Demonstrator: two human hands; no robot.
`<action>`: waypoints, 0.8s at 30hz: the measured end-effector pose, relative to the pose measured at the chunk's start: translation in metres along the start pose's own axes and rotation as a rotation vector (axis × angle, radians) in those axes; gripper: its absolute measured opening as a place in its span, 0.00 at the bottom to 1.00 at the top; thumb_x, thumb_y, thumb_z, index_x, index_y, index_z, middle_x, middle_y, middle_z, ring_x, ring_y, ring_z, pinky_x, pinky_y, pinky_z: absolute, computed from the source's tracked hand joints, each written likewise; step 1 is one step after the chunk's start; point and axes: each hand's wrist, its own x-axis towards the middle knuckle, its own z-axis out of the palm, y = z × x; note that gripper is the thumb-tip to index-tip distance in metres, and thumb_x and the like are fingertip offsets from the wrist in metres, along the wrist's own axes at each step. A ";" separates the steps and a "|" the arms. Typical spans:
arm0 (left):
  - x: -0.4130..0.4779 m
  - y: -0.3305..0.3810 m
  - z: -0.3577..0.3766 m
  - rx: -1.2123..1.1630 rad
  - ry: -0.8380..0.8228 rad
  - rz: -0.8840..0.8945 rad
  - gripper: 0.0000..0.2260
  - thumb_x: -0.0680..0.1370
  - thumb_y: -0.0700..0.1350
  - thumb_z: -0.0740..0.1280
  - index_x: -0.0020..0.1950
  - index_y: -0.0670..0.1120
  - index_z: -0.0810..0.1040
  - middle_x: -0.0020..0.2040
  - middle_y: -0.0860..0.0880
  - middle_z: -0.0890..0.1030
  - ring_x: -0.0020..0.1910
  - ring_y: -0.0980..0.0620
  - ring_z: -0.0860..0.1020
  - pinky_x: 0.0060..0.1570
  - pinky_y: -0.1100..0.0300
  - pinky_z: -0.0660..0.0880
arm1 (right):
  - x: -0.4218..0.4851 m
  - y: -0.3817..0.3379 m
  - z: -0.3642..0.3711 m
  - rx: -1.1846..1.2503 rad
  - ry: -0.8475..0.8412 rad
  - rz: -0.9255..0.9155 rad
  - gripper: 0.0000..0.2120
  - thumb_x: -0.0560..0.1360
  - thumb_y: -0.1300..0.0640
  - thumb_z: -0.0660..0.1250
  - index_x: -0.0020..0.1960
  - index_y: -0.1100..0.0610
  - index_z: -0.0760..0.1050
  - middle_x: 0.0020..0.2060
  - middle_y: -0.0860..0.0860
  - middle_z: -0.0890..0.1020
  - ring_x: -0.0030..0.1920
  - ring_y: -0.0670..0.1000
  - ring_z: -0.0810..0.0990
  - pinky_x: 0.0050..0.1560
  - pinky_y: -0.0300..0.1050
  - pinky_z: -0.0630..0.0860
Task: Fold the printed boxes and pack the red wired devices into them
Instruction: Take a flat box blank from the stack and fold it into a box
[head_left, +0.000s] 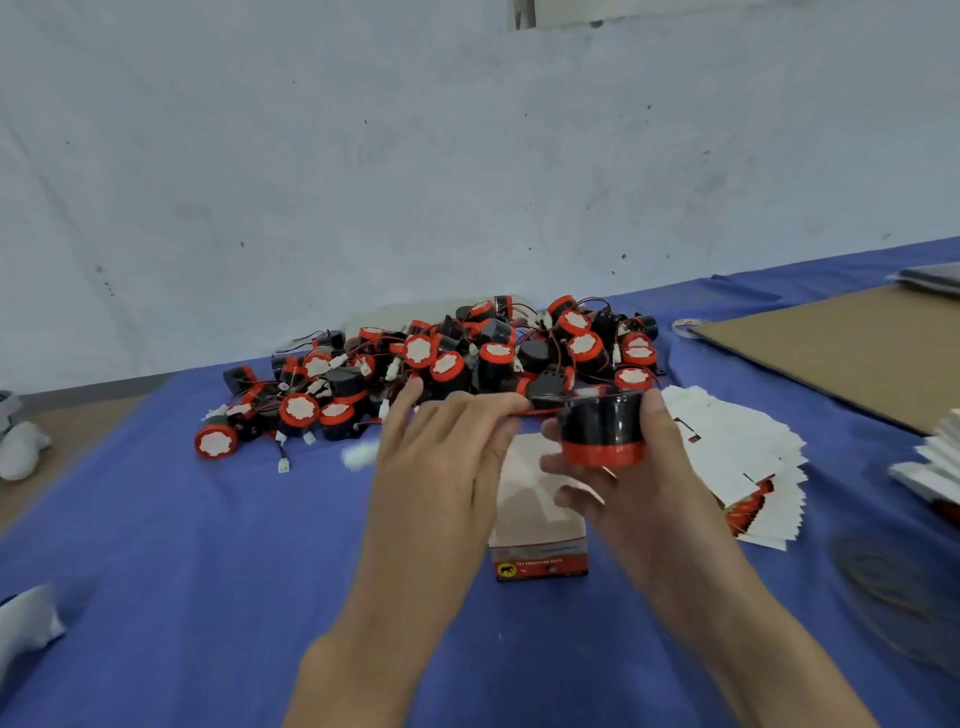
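While the right hand (649, 478) grips a black-and-red device (602, 428), the left hand (441, 457) pinches its red wire (535, 413).
Both are above an upright printed box (540, 519) on the blue desk (208, 571); the device pile (441, 358) lies behind, flat boxes (737, 457) at right.

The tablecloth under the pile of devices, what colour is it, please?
Blue tablecloth, plain to see in the head view.

blue table (156, 597) | device pile (441, 364) | box (540, 545) | flat cartons (743, 457) | cardboard sheet (841, 348)
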 end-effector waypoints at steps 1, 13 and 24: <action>0.001 -0.001 -0.003 -0.034 0.031 -0.012 0.09 0.83 0.46 0.61 0.58 0.51 0.80 0.52 0.57 0.81 0.54 0.58 0.75 0.64 0.54 0.68 | -0.002 -0.001 -0.002 -0.073 -0.014 -0.010 0.28 0.66 0.32 0.64 0.54 0.52 0.84 0.49 0.56 0.86 0.45 0.53 0.84 0.36 0.42 0.78; 0.016 -0.001 -0.034 0.045 -0.229 0.109 0.10 0.78 0.57 0.62 0.47 0.57 0.82 0.42 0.60 0.79 0.40 0.61 0.72 0.46 0.62 0.67 | -0.022 0.016 -0.002 -0.581 -0.192 0.015 0.19 0.76 0.38 0.64 0.66 0.37 0.76 0.56 0.38 0.83 0.60 0.39 0.79 0.62 0.43 0.74; -0.002 -0.009 -0.013 -0.299 -0.217 -0.171 0.08 0.80 0.59 0.59 0.52 0.61 0.77 0.41 0.62 0.80 0.42 0.60 0.79 0.38 0.65 0.73 | -0.029 0.004 0.013 -0.430 0.027 -0.168 0.20 0.78 0.35 0.57 0.53 0.42 0.84 0.51 0.44 0.86 0.53 0.43 0.84 0.49 0.37 0.80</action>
